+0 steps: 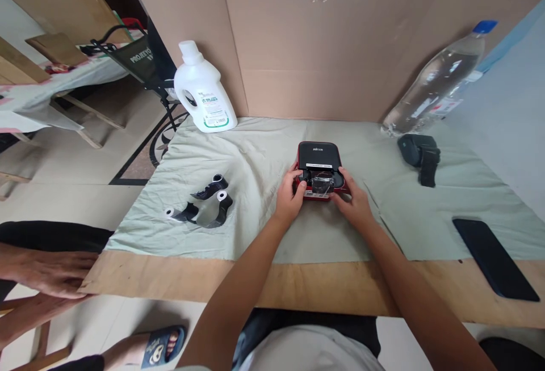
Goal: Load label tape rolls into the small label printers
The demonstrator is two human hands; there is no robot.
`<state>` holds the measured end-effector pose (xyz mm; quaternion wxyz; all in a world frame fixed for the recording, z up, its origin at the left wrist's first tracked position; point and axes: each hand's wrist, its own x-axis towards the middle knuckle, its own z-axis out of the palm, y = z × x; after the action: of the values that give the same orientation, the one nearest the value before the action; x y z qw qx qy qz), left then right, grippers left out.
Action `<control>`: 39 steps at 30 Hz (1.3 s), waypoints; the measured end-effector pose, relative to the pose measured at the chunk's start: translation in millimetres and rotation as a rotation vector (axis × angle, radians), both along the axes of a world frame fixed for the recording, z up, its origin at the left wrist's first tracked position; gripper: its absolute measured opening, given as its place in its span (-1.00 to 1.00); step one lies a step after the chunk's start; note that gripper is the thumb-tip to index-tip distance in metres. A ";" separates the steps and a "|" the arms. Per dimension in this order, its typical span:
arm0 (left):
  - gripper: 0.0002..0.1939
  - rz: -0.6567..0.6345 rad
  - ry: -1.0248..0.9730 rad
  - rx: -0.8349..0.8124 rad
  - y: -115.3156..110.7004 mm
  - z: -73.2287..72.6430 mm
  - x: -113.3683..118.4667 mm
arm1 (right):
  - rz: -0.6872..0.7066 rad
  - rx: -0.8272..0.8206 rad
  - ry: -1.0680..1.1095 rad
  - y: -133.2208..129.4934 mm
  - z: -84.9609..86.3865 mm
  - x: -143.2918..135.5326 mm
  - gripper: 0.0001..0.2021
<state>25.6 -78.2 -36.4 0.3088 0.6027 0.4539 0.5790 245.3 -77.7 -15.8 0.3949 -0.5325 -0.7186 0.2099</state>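
A small black and red label printer lies on the cloth in front of me. Its near part shows a recess with a shiny dark film roll in it. My left hand grips the printer's left side, thumb at the near left corner of the recess. On the opposite side, my right hand holds the right edge, fingers by the recess. Left of my hands lie used black ribbon rolls with white cores, their dark film trailing loosely between them.
A white detergent bottle stands at the back left before a cardboard wall. Back right, a large clear bottle leans beside a black strapped device. A phone lies front right. Another person's hands rest at the table's left corner.
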 end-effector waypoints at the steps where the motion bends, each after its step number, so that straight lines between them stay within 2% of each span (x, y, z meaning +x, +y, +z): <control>1: -0.69 -0.001 0.007 0.007 -1.1 0.4 -0.1 | 0.010 0.007 -0.006 0.0 -1.2 1.5 -0.27; 6: -0.69 -0.013 -0.006 0.006 -2.5 0.9 -1.4 | 0.046 0.105 -0.008 2.2 -9.6 7.1 -0.35; 9: -0.69 -0.022 -0.010 0.003 -2.2 1.6 -1.9 | 0.061 0.146 -0.017 9.4 -7.6 9.1 -0.37; 12: -0.69 -0.028 -0.010 -0.011 -2.5 2.9 -2.2 | 0.057 0.143 -0.013 28.9 6.7 8.4 -0.37; 18: -0.70 -0.020 -0.010 -0.013 -2.5 2.9 -2.5 | -0.041 0.019 0.074 81.8 50.4 -10.7 -0.33; 22: -0.69 -0.022 -0.018 -0.008 -1.8 2.2 -2.6 | -0.223 0.126 0.124 75.0 62.0 -27.8 -0.44; 24: -0.69 -0.022 -0.020 -0.003 -1.7 2.5 -2.4 | -0.253 0.149 0.089 67.6 63.5 -31.7 -0.55; 26: -0.69 -0.020 -0.017 -0.003 -1.6 3.1 -1.9 | -0.141 0.065 -0.026 68.7 66.4 -31.7 -0.64; 29: -0.69 -0.009 -0.010 -0.006 -1.4 4.7 -1.6 | 0.144 -0.116 -0.262 88.7 78.1 -29.7 -0.71; 33: -0.71 -0.009 -0.004 -0.010 -1.5 7.6 -2.1 | 0.403 -0.269 -0.633 118.7 99.7 -38.5 -0.61; 35: -0.71 -0.012 -0.004 -0.016 -2.1 9.1 -2.4 | 0.414 -0.325 -0.826 124.7 106.4 -50.4 -0.63; 39: -0.71 -0.018 -0.008 -0.018 -3.6 12.2 -3.2 | 0.276 -0.349 -1.101 124.3 107.6 -77.4 -0.69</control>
<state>22.4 -81.7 -24.2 0.3213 0.6016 0.4522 0.5747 167.9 46.7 91.8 -0.1605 -0.5218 -0.8351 0.0671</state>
